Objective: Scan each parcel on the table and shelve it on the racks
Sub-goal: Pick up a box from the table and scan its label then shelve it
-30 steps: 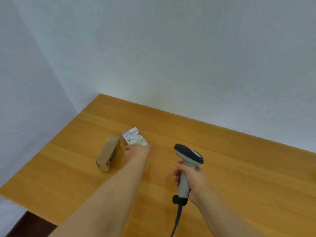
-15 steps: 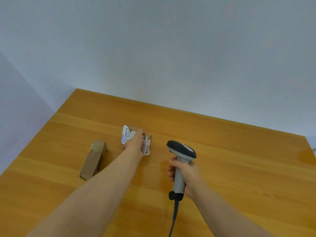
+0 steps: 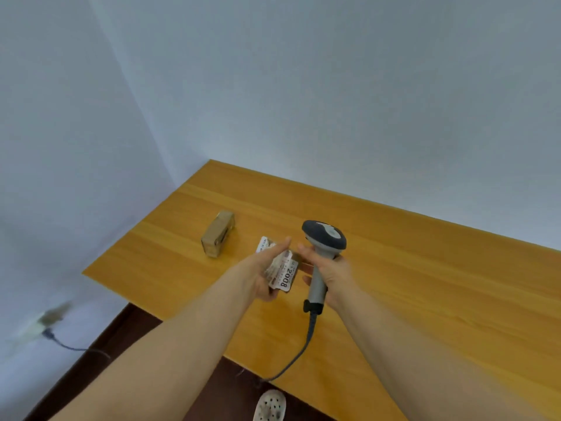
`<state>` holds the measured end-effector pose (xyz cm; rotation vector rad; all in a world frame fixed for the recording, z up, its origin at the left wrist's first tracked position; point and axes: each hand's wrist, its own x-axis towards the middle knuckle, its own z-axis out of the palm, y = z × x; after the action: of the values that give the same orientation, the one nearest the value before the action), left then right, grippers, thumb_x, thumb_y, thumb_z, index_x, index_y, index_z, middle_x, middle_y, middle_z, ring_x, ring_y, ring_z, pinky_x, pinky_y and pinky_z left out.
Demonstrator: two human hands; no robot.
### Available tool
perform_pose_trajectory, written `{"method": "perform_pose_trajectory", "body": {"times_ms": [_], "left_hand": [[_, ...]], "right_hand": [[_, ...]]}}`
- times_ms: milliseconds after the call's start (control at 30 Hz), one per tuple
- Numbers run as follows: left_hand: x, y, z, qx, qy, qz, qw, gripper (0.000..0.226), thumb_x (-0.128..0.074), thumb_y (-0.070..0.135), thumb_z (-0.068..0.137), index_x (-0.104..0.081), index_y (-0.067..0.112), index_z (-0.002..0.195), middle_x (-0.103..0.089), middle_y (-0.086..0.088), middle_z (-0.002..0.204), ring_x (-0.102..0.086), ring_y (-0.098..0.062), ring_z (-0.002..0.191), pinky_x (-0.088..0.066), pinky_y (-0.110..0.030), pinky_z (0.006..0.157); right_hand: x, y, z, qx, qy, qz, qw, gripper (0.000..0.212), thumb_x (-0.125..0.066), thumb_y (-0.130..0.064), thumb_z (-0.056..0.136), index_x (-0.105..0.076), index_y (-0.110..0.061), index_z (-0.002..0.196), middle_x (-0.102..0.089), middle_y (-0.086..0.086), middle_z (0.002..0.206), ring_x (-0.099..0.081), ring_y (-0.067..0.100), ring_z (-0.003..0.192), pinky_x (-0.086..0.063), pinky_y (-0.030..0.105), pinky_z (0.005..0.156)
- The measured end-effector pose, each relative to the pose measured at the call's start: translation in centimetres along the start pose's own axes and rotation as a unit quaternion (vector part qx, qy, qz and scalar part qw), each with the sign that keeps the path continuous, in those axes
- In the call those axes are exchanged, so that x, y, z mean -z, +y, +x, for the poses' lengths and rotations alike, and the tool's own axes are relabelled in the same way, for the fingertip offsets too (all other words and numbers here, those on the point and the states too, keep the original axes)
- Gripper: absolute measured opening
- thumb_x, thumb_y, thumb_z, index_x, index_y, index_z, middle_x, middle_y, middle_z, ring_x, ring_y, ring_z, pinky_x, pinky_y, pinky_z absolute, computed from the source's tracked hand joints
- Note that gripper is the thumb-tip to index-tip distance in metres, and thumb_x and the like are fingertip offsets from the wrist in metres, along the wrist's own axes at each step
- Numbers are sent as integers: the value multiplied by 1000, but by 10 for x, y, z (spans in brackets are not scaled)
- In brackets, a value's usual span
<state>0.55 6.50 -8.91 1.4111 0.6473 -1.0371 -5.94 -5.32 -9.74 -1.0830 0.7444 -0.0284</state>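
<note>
**Labelled parcel in one hand, scanner in the other**

Left hand (image 3: 258,278) has its fingers curled round a small labelled parcel (image 3: 283,273), held over the table (image 3: 425,284) toward its left edge, with "2008" showing on the sticker. Right hand (image 3: 331,271) grips the scanner (image 3: 324,238) by the handle, its head just beside the parcel. A brown parcel (image 3: 218,233) lies flat nearer the far-left corner.

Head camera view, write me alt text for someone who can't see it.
A person's left hand holds a small labelled parcel above a wooden table, beside the corded barcode scanner gripped in the right hand. A second brown parcel lies on the table, further left.
</note>
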Motion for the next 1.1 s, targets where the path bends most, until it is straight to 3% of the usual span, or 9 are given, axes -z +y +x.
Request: {"method": "perform_pose_trajectory", "body": {"times_ms": [100, 200, 333, 433, 500, 700, 800, 933, 1100], "left_hand": [[5, -28, -24, -6, 4, 8, 1000, 51, -65, 61, 80, -61, 12, 91, -65, -4, 80, -55, -19, 71, -36, -31, 60], [29, -50, -44, -16, 1, -46, 999, 31, -46, 40, 97, -55, 10, 101, -61, -9, 83, -54, -22, 73, -36, -32, 61], [62, -70, -72, -59, 0, -164, 985, 24, -55, 22, 96, -50, 3, 110, -58, -13, 81, -54, -22, 68, -45, -33, 57], [87, -73, -89, -102, 8, -238, 966, 24, -56, 25, 96, -58, 1, 99, -60, -11, 74, -52, -17, 64, -48, -18, 42], [107, -72, -100, -120, 17, -256, 959, 26, -58, 24, 96, -60, 0, 86, -63, -10, 59, -52, -15, 62, -46, -17, 38], [167, -69, -122, -132, 68, -297, 943, 28, -62, 25, 93, -59, 0, 79, -61, -10, 45, -54, -15, 30, -45, -17, 34], [195, -73, -121, -128, 79, -312, 938, 26, -64, 25, 91, -61, 2, 80, -63, -9, 48, -57, -15, 35, -45, -17, 34], [221, -78, -124, -121, 99, -329, 931, 29, -63, 29, 93, -59, 3, 81, -64, -8, 67, -54, -12, 62, -45, -17, 34], [245, -81, -122, -105, 108, -339, 929, 31, -63, 32, 93, -58, 3, 82, -61, -5, 77, -54, -11, 63, -46, -16, 36]], "right_hand": [[-1, 12, -27, 1, -24, -32, 999, 37, -87, -17, 68, -61, -9, 94, -69, 6, 80, -63, 20, 65, -48, 30, 55], [-6, 20, -49, 10, -32, -42, 999, 34, -83, -16, 73, -60, -9, 97, -68, 7, 83, -61, 20, 67, -47, 30, 59], [-20, 23, -77, 30, -97, -50, 994, 32, -80, -24, 78, -65, -9, 103, -72, 9, 88, -67, 20, 69, -47, 29, 57], [-35, 27, -100, 40, -151, -69, 985, 34, -78, -27, 80, -66, -5, 104, -69, 12, 76, -63, 19, 59, -48, 28, 53], [-43, 29, -114, 46, -188, -98, 976, 31, -78, -25, 81, -63, -4, 99, -62, 10, 65, -55, 18, 52, -48, 29, 51], [-66, 39, -147, 58, -277, -235, 930, 10, -70, -9, 85, -61, -5, 83, -49, 7, 53, -40, 17, 45, -38, 28, 48], [-78, 52, -154, 64, -284, -284, 914, 10, -68, 0, 82, -60, -6, 83, -47, 5, 51, -40, 16, 43, -38, 27, 47], [-91, 67, -162, 67, -282, -335, 897, 14, -66, 3, 80, -56, -6, 76, -44, 5, 48, -39, 16, 41, -39, 27, 47], [-105, 72, -171, 89, -298, -368, 876, 29, -64, 2, 80, -49, -6, 57, -41, 9, 46, -36, 16, 40, -40, 26, 47]]}}
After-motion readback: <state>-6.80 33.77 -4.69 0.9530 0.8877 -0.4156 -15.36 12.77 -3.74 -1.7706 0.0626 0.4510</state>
